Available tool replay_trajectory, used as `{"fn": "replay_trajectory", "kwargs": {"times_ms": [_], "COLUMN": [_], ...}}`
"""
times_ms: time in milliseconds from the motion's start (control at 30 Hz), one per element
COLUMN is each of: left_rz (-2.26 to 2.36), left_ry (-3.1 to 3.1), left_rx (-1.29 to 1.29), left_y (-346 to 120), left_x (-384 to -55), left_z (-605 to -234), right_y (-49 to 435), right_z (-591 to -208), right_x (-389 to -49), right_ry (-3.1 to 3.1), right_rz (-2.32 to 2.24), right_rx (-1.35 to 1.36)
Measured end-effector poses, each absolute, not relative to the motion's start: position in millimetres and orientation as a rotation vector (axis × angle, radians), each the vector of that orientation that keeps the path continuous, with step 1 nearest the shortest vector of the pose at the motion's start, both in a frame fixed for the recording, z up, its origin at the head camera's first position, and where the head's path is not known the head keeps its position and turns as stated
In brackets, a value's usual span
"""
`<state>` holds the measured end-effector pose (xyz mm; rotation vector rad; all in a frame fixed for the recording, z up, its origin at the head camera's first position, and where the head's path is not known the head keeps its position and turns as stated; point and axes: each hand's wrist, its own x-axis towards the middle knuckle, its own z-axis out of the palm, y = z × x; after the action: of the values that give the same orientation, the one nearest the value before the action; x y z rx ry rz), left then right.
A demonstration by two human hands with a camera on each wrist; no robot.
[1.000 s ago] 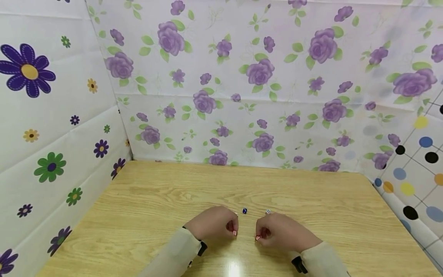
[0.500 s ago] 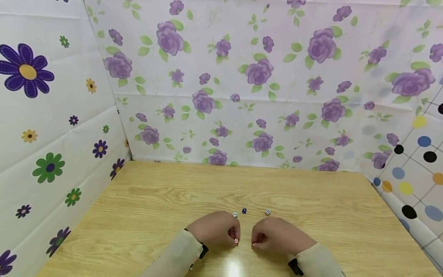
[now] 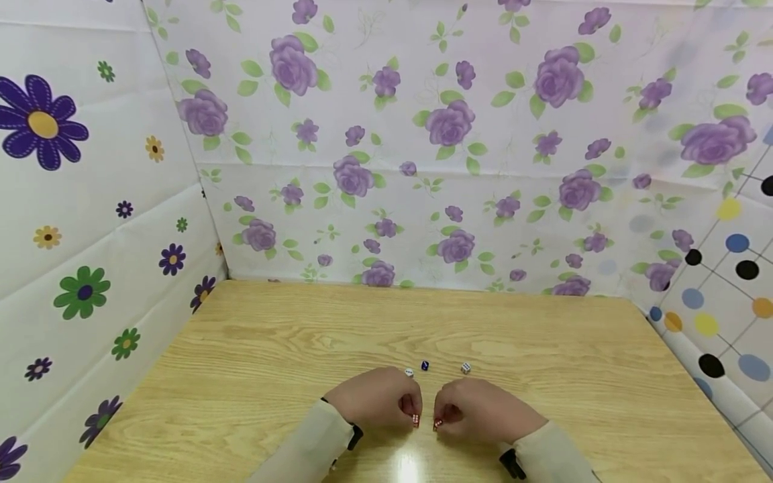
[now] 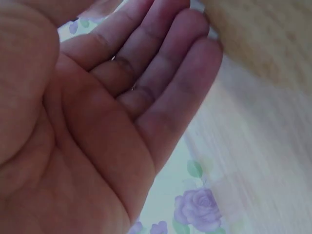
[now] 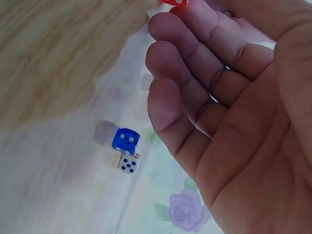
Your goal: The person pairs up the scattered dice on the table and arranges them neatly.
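Observation:
In the head view my left hand [image 3: 380, 401] pinches a small red die [image 3: 415, 420] between thumb and fingertips, low over the wooden table. My right hand [image 3: 486, 410] pinches another red die [image 3: 437, 424], facing it across a narrow gap. The right wrist view catches the edge of that red die [image 5: 176, 2] at the top, by the fingertips. Just beyond the left hand lies a white die [image 3: 408, 372], with a dark blue die [image 3: 425, 365] beside it. A second white die [image 3: 466, 368] lies beyond the right hand. The left palm hides its die in the left wrist view.
The light wooden table [image 3: 290, 329] runs back to a wall cloth [image 3: 417, 134] with purple roses. A flowered cloth [image 3: 109, 255] stands along the left side, a dotted one [image 3: 725, 335] along the right. A bright glare lies on the table's near part.
Both hands have drawn closer together and slightly toward the person, each keeping its red die. The white die beyond the left hand has come into fuller view.

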<state>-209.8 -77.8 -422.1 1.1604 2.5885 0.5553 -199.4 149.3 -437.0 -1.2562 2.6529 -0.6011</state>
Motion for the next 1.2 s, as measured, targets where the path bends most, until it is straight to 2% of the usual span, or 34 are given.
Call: {"fn": "replay_trajectory", "kwargs": {"times_ms": [1200], "left_rz": [0.584], "left_ry": [2.559], "left_rx": [1.090], "left_y": [-72.6], "left_x": [-205.6], "left_z": [-424.3], "right_y": [143.8], "right_z": [-434.5], "right_x": [-194.8], "right_ry": [2.611], "right_rz": [-0.581], "right_rx": [-1.255]}}
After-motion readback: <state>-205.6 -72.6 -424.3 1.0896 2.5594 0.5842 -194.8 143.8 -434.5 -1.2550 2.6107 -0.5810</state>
